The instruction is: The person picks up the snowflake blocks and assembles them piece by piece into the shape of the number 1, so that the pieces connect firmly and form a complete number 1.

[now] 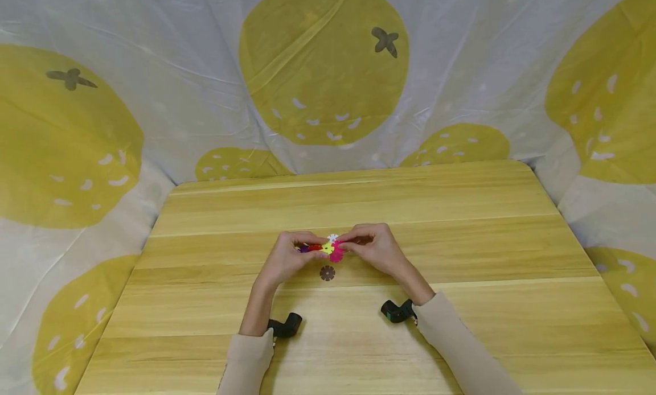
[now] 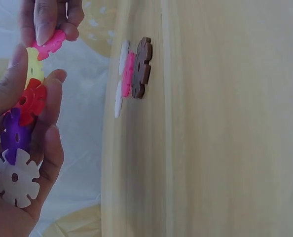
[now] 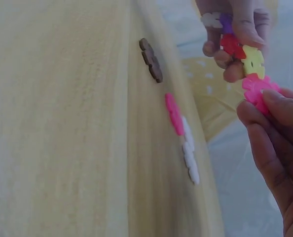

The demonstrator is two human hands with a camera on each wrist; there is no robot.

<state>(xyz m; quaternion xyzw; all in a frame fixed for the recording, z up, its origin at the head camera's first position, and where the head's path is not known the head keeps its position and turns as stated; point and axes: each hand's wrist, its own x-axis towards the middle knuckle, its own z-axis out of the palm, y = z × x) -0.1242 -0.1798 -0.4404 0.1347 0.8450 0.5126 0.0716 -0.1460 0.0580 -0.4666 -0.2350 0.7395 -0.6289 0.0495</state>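
White, purple, red and yellow notched discs [image 2: 32, 102] interlock.

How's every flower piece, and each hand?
White piece: joined
Purple piece: joined
Red piece: joined
Yellow piece: joined
Left hand: holding the joined pieces
Held pink piece: touching yellow; slotting unclear
Right hand: pinching that pink
Brown piece: flat on table
Other pink piece: flat there too
Two other white pieces: flat too

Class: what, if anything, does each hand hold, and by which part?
Left hand: disc chain, held at its yellow disc and red disc. Right hand: pink disc, pinched by its edge away from the yellow.
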